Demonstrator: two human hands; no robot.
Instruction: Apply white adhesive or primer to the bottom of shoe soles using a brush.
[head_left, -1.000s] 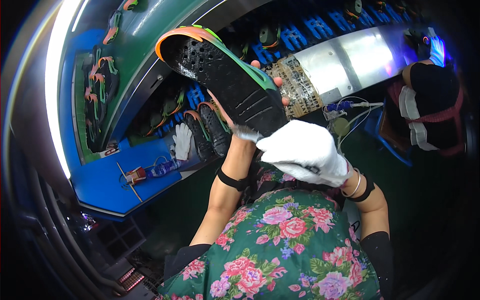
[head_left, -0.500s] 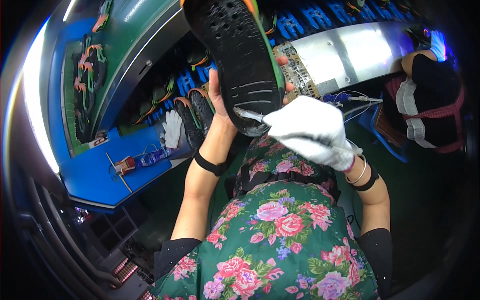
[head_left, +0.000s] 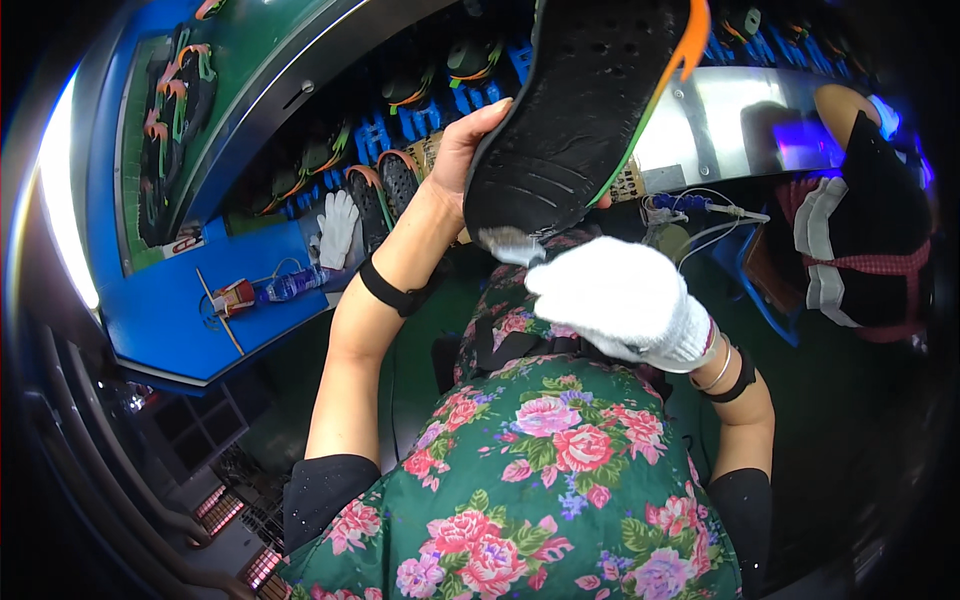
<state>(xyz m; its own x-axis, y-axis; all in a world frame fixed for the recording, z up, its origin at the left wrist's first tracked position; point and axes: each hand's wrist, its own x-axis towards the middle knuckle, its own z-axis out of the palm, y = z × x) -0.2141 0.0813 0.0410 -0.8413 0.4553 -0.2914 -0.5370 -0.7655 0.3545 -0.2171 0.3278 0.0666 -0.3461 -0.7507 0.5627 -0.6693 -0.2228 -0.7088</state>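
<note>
Floral apron point(head_left: 540, 490) fills the near foreground, the wearer seated over a green floor. Right hand point(head_left: 620, 300), in a white knit glove, is clenched around a small brush point(head_left: 508, 243) whose pale bristles press against the heel end of a black sole point(head_left: 580, 110). Left hand point(head_left: 465, 150), bare, grasps that sole from behind, fingers wrapped over its edge, holding it raised and tilted in front of the face, tread side toward the camera, with an orange and green rim along its far edge.

Risk, as a judgement: the grip covers only 1 edge of the sole, so firm brush pressure could twist it or push it out of the fingers. A loaded brush could also smear past the heel onto the coloured rim or the bare skin.

Beyond, a spare white glove point(head_left: 337, 225) and a bottle point(head_left: 290, 286) lie on a blue bench point(head_left: 170, 310). More soles point(head_left: 385, 185) stand in blue holders along the conveyor. At far right, another person point(head_left: 860, 230) works nearby.
</note>
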